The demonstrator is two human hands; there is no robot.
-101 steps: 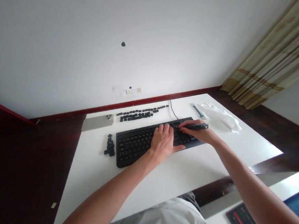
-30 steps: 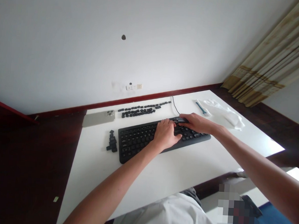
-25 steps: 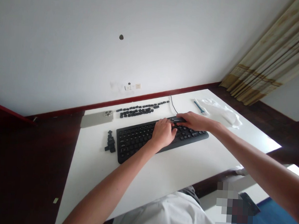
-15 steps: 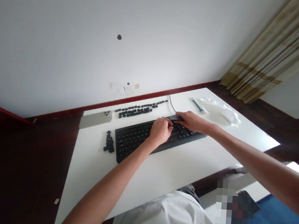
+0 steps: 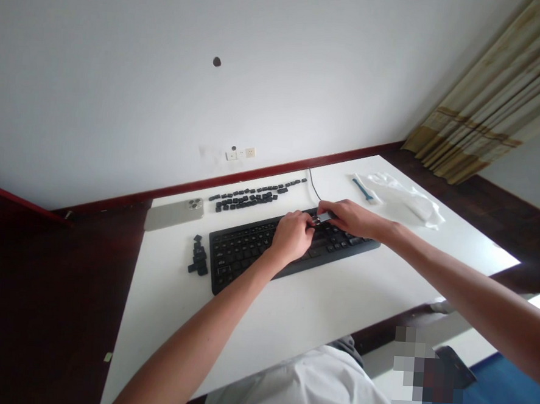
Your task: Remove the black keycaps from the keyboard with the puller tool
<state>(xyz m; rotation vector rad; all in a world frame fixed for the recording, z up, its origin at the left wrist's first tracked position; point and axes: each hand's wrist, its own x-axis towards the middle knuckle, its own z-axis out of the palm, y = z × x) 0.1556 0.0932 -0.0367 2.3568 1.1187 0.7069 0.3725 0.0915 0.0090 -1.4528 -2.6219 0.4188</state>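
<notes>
A pale wall (image 5: 122, 83) was seen behind a white table (image 5: 313, 314), with a patterned curtain (image 5: 477, 111) hung at the right. A black keyboard (image 5: 242, 246) was laid flat on the table, near its middle, and was partly covered by both hands. A crumpled clear plastic bag (image 5: 409, 203) was placed at the far right of the table. The right hand (image 5: 351, 219) was held over the upper part of the keyboard, its thumb and fingers closed around a small dark tool (image 5: 325, 216) with a shiny end pointed to the left. The left hand (image 5: 292, 235) was set on the keyboard just beside that end, its fingers curled inward; whether anything was pinched by them could not be told. A phone (image 5: 173, 214) was laid, camera side up, at the far left. Loose keycaps (image 5: 247, 199) were spread in uneven rows behind the keyboard, and a smaller keycap cluster (image 5: 197, 258) was gathered just beside its left end. A blue brush (image 5: 362, 189) was placed beside the bag, and a thin cable (image 5: 314, 185) was run behind the keyboard toward the table's far edge.
</notes>
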